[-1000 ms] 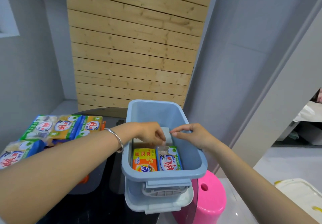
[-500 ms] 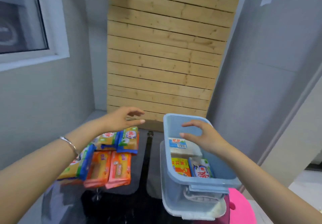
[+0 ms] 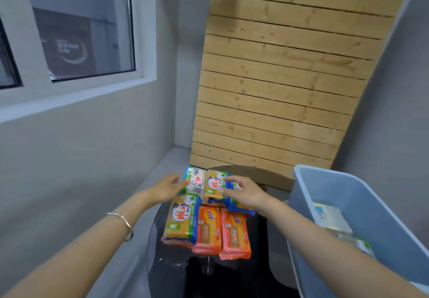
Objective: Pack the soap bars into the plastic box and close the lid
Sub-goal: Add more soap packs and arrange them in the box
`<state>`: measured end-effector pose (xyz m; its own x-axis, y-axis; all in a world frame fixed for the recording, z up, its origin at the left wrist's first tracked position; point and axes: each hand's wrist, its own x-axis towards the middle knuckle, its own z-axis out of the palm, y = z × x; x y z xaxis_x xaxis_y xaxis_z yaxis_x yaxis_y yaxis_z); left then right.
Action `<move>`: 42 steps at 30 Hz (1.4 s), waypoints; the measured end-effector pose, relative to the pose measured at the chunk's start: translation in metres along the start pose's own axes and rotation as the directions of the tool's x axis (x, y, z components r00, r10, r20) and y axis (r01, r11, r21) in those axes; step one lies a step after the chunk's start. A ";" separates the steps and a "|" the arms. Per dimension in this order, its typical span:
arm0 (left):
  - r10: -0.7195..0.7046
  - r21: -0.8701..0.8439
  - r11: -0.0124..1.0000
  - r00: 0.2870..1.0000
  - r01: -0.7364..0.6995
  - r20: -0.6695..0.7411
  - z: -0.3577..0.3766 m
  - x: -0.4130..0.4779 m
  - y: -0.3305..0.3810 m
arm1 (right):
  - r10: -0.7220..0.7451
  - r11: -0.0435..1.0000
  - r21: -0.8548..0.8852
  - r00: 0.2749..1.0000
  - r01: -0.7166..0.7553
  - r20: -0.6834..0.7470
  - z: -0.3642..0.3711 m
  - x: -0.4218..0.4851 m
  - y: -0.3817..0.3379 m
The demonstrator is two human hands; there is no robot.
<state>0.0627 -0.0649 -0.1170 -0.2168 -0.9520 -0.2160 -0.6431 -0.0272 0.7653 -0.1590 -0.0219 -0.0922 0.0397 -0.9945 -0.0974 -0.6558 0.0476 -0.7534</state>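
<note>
A person's view looks down at a small dark round table (image 3: 232,274) in a grey-walled corner. A pile of wrapped soap bars (image 3: 206,216) lies on it: orange packs (image 3: 234,232) nearest, yellow and blue packs behind. The left hand (image 3: 167,189), with a silver bracelet (image 3: 123,222) on its wrist, reaches with fingers straight; its fingertips are at the edge of a white-and-blue pack (image 3: 196,181) in the far row. The right hand (image 3: 246,193) hangs over the neighbouring yellow pack (image 3: 214,186), fingers spread and loose, gripping nothing. To the right stands the open blue plastic box (image 3: 348,195), with a few soap bars (image 3: 332,218) inside. A slatted wooden panel (image 3: 278,77) leans against the wall behind.
</note>
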 end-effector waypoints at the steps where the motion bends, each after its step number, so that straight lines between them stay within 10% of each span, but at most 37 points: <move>1: -0.027 -0.024 0.999 1.000 0.027 0.015 0.002 0.004 -0.004 | -0.021 1.000 -0.006 0.999 0.021 0.025 0.007 0.005 0.000; 10: -0.147 -0.263 0.952 0.988 0.153 0.044 0.024 0.039 -0.015 | 0.004 0.982 -0.189 0.991 0.021 0.132 0.042 0.034 0.014; 25: -0.194 -0.614 0.786 0.971 0.069 -0.140 0.008 0.039 -0.003 | 0.029 0.998 0.046 0.980 -0.039 0.199 0.017 0.024 -0.007; 31: 0.091 -0.589 0.782 0.972 -0.203 -0.215 -0.031 0.009 0.060 | -0.156 0.981 0.121 0.988 0.152 0.021 -0.054 -0.003 -0.032; 42: 0.509 -0.267 0.842 0.855 -0.469 0.101 0.075 -0.030 0.197 | -0.170 0.978 0.096 0.972 0.187 -0.162 -0.187 -0.092 0.034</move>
<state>-0.1127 -0.0188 -0.0058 -0.5865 -0.7971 0.1435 -0.2433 0.3424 0.9075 -0.3260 0.0534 0.0123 0.0275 -0.9899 0.1390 -0.5617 -0.1303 -0.8170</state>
